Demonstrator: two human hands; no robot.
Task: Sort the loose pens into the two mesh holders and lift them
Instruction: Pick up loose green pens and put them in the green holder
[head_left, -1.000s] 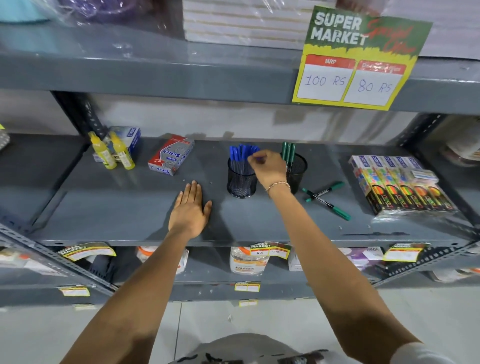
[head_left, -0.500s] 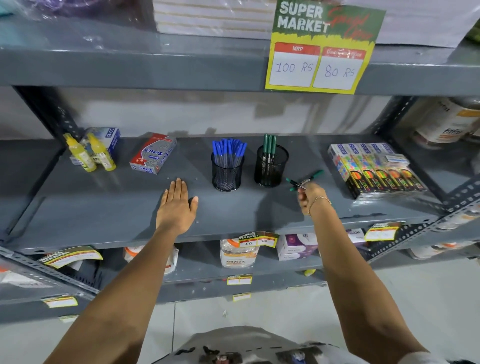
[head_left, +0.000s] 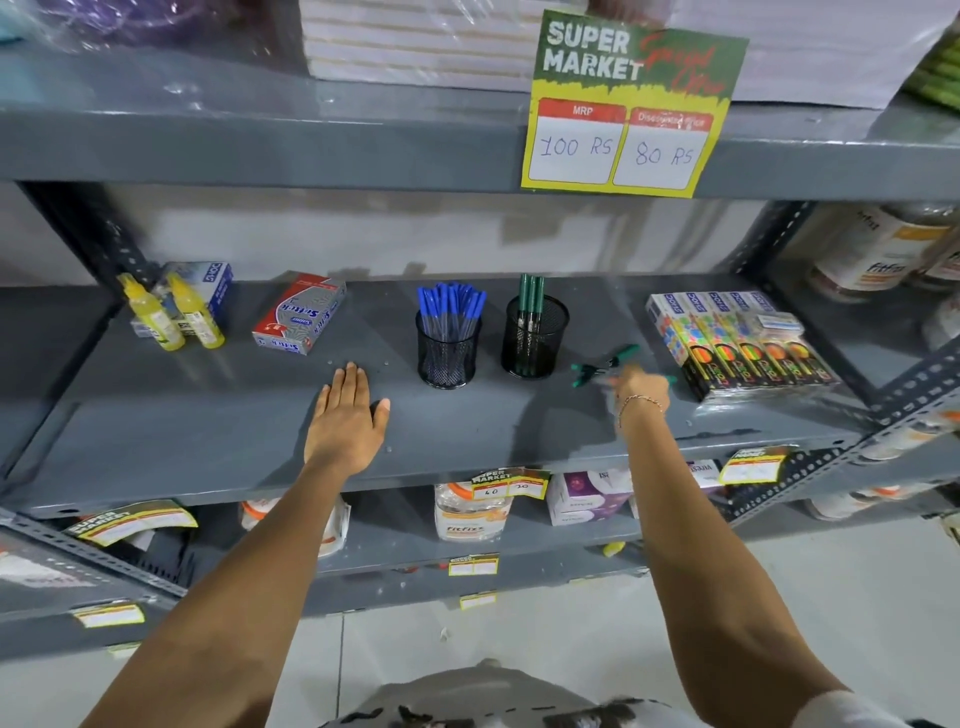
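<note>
Left hand (head_left: 347, 420): flat on the grey shelf (head_left: 208, 426), palm down, fingers together and straight, holding nothing.
Right hand (head_left: 640, 388): over the loose green pens (head_left: 605, 364), right of the holders; blurred, so I cannot tell whether its fingers grip a pen.
Left holder (head_left: 448, 349): black mesh, upright, full of blue pens (head_left: 451, 307).
Right holder (head_left: 534, 340): black mesh, upright, a few green pens (head_left: 531, 296) standing in it.
Boxes (head_left: 737, 345): just right of the loose pens.
</note>
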